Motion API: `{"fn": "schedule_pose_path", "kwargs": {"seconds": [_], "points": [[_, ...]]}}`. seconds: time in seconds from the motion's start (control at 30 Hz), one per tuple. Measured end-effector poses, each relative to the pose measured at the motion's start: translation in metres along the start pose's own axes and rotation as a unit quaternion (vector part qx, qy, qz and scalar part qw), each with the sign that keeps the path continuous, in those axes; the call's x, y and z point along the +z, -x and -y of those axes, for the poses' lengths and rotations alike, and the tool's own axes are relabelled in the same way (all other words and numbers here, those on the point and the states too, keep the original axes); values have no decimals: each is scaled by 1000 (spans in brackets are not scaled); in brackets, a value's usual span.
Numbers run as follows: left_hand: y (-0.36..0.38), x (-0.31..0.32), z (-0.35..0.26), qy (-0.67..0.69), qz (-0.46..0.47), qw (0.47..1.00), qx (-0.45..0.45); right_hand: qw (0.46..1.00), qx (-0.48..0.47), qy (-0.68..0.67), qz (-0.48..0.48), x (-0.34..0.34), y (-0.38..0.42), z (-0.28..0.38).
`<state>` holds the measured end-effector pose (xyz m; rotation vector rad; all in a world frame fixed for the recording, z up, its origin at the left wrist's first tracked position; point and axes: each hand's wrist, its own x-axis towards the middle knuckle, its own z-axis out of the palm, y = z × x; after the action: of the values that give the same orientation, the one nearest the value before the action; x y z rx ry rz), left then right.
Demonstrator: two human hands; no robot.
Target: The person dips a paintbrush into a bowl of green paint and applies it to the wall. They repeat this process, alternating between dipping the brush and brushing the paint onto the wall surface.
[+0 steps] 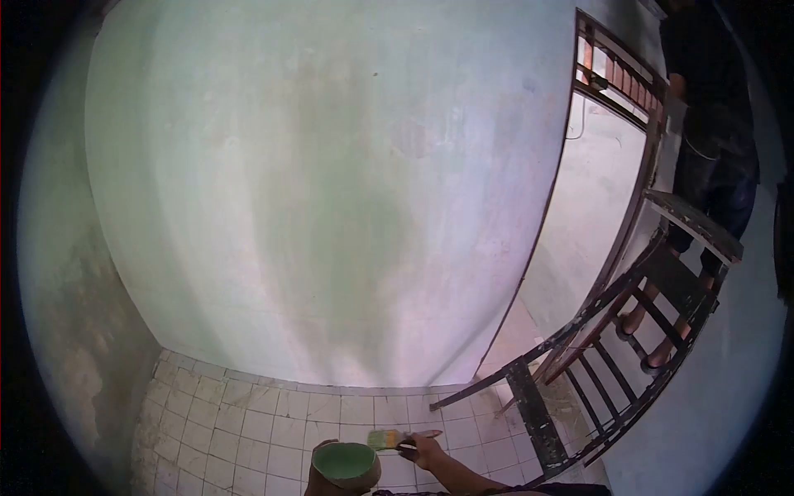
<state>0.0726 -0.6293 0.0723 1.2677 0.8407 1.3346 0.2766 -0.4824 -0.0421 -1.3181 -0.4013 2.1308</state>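
Low in the view, a round paint container point(346, 463) holds light green paint. My left hand point(316, 481) supports it from the left side, mostly hidden by the container and the frame's bottom edge. Just to its right, my right hand point(425, 452) grips the dark handle of a flat paintbrush point(385, 439). The bristles look green and point left, a little above and beside the container's rim. The brush is apart from the wall.
A pale green, patchy wall point(331, 207) rises ahead above a white tiled floor point(248, 413). At right stands a paint-spattered stepladder point(612, 355), with another person point(715, 157) on it. Behind it is a doorway point(595, 190).
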Motion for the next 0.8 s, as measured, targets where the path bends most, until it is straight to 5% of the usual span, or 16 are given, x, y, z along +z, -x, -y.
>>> {"fn": "schedule_pose_path", "kwargs": {"seconds": [0.07, 0.3, 0.33, 0.37, 0.47, 0.8], "points": [[16, -23, -7, 117, -20, 992, -50, 995, -17, 74, 62, 35, -2, -19], [44, -82, -54, 453, -66, 869, -190, 997, 13, 62, 39, 115, 9, -52], [48, -73, -76, 233, -97, 962, -104, 997, 14, 67, 38, 117, 9, -54], [49, -69, -87, -1, -119, 993, -9, 997, 14, 73, 36, 117, 9, -55], [53, -97, -35, -113, -175, 977, -39, 997, 20, 74, -5, 113, 2, -60], [34, -90, -45, -65, -150, 983, 78, 996, 7, 88, -9, 115, -29, -49]]}}
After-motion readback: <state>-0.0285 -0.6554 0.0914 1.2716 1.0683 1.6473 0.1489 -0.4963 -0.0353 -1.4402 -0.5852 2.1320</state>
